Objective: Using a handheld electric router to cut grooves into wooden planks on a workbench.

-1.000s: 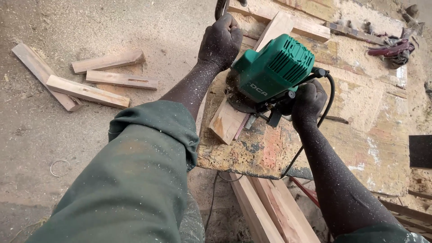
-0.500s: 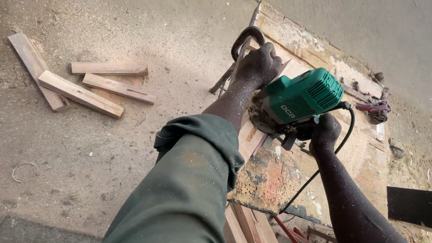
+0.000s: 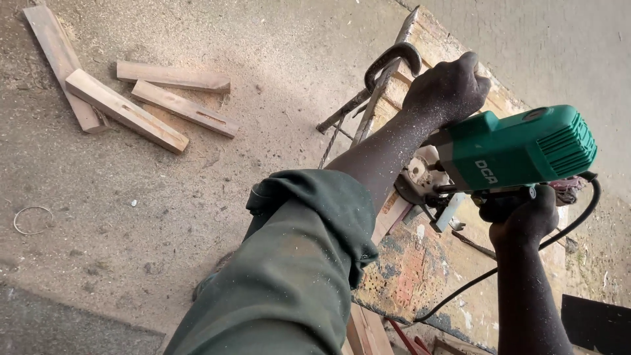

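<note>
A: What do we have in our hands?

B: A green power tool (image 3: 516,150) with a ribbed housing. Our right hand (image 3: 519,220) is closed around the grip underneath it. Our left hand (image 3: 449,89) is curled shut at the tool's front end, but we cannot tell whether it grips a side handle or presses on the board there, since the fingers hide it.

A: Where does the tool sit?

B: It hangs over the worn, paint-stained board that serves as our desk (image 3: 427,276), at its upper part. The metal head (image 3: 420,174) below the green body is close to the wood; we cannot tell if it touches. A black cord (image 3: 526,253) runs from the back of the tool and loops down across the desk.

A: What else is around us?

B: A dark curved metal clamp (image 3: 388,62) lies just beyond our left hand, at the far end of the desk. Our green sleeve (image 3: 296,263), flecked with sawdust, fills the lower middle. On the dusty floor (image 3: 164,197) to the left, well apart from the desk, 4 short wooden offcuts (image 3: 131,108) lie in a loose group, some touching. A thin wire ring (image 3: 31,220) lies alone nearer the left edge.
</note>
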